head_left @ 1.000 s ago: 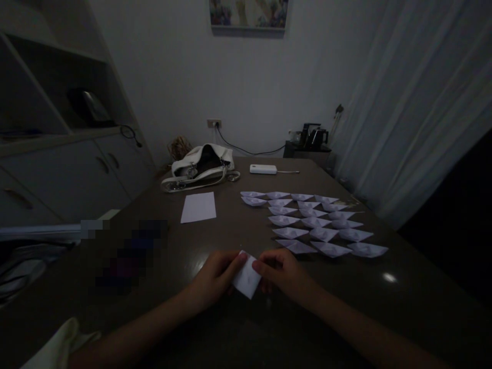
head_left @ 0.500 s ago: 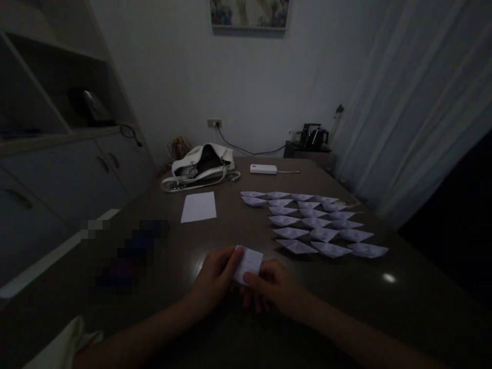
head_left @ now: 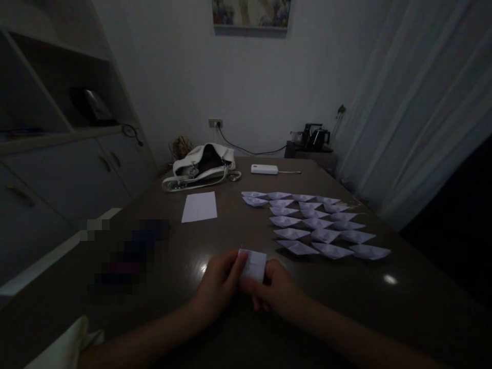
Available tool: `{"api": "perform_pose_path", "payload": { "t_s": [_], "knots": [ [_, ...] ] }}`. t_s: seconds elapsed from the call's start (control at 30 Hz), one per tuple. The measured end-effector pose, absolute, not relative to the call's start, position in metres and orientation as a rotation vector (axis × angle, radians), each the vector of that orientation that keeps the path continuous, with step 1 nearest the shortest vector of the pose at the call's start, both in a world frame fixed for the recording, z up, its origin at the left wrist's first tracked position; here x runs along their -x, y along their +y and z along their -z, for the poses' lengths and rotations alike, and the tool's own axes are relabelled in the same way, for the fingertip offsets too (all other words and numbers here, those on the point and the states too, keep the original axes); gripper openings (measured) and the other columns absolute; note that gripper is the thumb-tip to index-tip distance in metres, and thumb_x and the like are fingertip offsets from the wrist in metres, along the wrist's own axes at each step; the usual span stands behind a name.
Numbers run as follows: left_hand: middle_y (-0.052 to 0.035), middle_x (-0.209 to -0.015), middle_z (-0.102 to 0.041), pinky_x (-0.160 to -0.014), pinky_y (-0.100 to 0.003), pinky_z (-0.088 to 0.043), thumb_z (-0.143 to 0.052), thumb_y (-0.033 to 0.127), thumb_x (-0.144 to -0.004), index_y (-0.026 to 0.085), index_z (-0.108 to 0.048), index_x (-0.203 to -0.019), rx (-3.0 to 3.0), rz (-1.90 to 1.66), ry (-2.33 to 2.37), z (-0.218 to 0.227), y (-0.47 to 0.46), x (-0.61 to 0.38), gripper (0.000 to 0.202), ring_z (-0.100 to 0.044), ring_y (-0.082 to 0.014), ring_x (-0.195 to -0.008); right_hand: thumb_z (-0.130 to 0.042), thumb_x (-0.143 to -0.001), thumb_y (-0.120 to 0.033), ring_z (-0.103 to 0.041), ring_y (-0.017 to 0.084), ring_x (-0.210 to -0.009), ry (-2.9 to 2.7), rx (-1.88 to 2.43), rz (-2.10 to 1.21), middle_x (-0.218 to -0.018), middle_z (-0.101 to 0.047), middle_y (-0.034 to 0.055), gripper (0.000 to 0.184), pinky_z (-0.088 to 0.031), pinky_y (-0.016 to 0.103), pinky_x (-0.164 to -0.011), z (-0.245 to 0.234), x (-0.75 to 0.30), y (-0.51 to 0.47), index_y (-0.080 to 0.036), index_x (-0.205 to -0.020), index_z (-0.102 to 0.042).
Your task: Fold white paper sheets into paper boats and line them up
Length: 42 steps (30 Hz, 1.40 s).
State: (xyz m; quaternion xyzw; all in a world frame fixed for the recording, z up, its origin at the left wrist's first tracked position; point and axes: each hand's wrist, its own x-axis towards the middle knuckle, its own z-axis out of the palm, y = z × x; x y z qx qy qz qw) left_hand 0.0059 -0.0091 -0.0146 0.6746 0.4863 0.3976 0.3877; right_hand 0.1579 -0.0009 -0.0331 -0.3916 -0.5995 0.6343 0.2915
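Note:
A small folded square of white paper is held over the near part of the table. My left hand pinches its left edge, thumb on top. On the other side my right hand grips the lower right of the paper, its thumb across the bottom edge. The fingers beneath the paper are partly hidden. To the right, several white paper boats stand in rows. A stack or sheet of white paper lies flat beyond my left hand.
A white handbag sits at the table's far left, and a white power bank with a short cable lies at the far middle. A blurred-out dark patch covers something on the left. A kettle stands on a low cabinet behind.
The folded paper has turned a little and shifted slightly right. My right thumb has slid lower along its bottom edge. Both hands keep their hold.

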Motion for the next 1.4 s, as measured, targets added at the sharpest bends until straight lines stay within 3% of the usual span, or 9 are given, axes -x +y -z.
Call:
{"api": "perform_pose_path", "payload": {
  "t_s": [0.13,0.33,0.53,0.77,0.9,1.03,1.17,1.3,1.4],
  "knots": [
    [0.0014,-0.057,-0.051,-0.046,-0.02,-0.036,-0.041,0.048,-0.092,0.015,-0.056,-0.073,-1.701,-1.003,1.183,0.014,-0.008,-0.004,0.041,-0.048,-0.0119,-0.051,-0.064,-0.076,-0.04,-0.04,0.005,-0.033,-1.585,1.068,-1.668,-0.046,-0.052,-0.0053,0.027,-0.029,0.015,-0.032,0.03,-0.161,-0.001,-0.014,-0.071,-0.058],
    [0.0012,-0.065,-0.056,-0.048,-0.02,-0.038,-0.05,0.046,-0.088,0.013,-0.056,-0.095,-1.546,-0.908,0.945,0.019,0.001,0.002,0.034,-0.048,-0.0101,-0.052,-0.06,-0.079,-0.052,-0.044,0.005,-0.035,-1.626,1.01,-1.645,-0.057,-0.06,-0.0005,0.04,-0.032,0.016,-0.033,0.026,-0.167,0.004,-0.013,-0.076,-0.061],
    [0.0036,-0.063,-0.05,-0.044,-0.018,-0.029,-0.055,0.049,-0.085,0.011,-0.057,-0.096,-1.416,-1.055,1.02,0.023,0.006,0.003,0.039,-0.039,-0.0073,-0.048,-0.051,-0.083,-0.06,-0.042,0.006,-0.035,-1.687,1.021,-1.548,-0.047,-0.056,0.0,0.052,-0.028,0.017,-0.036,0.022,-0.171,0.004,-0.013,-0.063,-0.06],
    [0.0003,-0.061,-0.057,-0.05,-0.021,-0.04,-0.057,0.051,-0.083,0.012,-0.058,-0.088,-1.429,-0.894,0.865,0.01,0.004,0.004,0.039,-0.051,-0.0113,-0.053,-0.049,-0.084,-0.061,-0.043,0.007,-0.037,-1.682,0.984,-1.477,-0.049,-0.057,0.0004,0.052,-0.031,0.019,-0.037,0.023,-0.173,0.008,-0.014,-0.065,-0.06],
    [-0.0007,-0.062,-0.059,-0.051,-0.021,-0.042,-0.05,0.04,-0.089,0.013,-0.059,-0.085,-1.682,-0.929,1.034,0.009,0.004,0.011,0.029,-0.054,-0.0125,-0.052,-0.051,-0.085,-0.058,-0.056,0.01,-0.048,-1.729,0.972,-1.406,-0.075,-0.067,0.0053,0.045,-0.039,0.019,-0.041,0.021,-0.179,0.012,-0.015,-0.09,-0.063],
    [-0.0039,-0.07,-0.066,-0.058,-0.021,-0.043,-0.046,0.021,-0.088,0.016,-0.066,-0.091,-2.19,-0.901,1.162,0.012,0.008,0.021,0.021,-0.061,-0.0147,-0.062,-0.046,-0.083,-0.066,-0.066,0.015,-0.056,-1.496,0.924,-1.736,-0.088,-0.069,0.0092,0.062,-0.044,0.02,-0.041,0.015,-0.186,0.021,-0.02,-0.124,-0.048],
    [-0.0087,-0.087,-0.071,-0.066,-0.026,-0.047,-0.047,0.014,-0.085,0.017,-0.064,-0.116,-2.317,-0.859,1.089,0.014,0.013,0.025,0.036,-0.065,-0.0188,-0.073,-0.069,-0.077,-0.044,-0.067,0.015,-0.068,-1.517,0.952,-1.645,-0.09,-0.069,0.0056,0.045,-0.051,0.024,-0.055,0.011,-0.189,0.023,-0.021,-0.114,-0.058],
    [-0.0117,-0.109,-0.07,-0.076,-0.03,-0.05,-0.054,0.025,-0.088,0.018,-0.062,-0.121,-2.027,-0.928,1.016,0.015,0.014,0.023,0.035,-0.067,-0.0218,-0.088,-0.07,-0.078,-0.037,-0.065,0.016,-0.083,-1.588,0.908,-1.459,-0.096,-0.068,0.0045,0.029,-0.052,0.03,-0.074,0.014,-0.189,0.022,-0.021,-0.101,-0.065],
    [-0.0115,-0.111,-0.07,-0.079,-0.033,-0.051,-0.057,0.03,-0.087,0.018,-0.065,-0.117,-1.891,-0.961,1.019,0.016,0.014,0.024,0.033,-0.067,-0.0232,-0.092,-0.069,-0.078,-0.038,-0.065,0.018,-0.085,-1.675,0.902,-1.351,-0.096,-0.069,0.0044,0.028,-0.051,0.033,-0.075,0.015,-0.192,0.024,-0.023,-0.102,-0.067]
  ]
}}
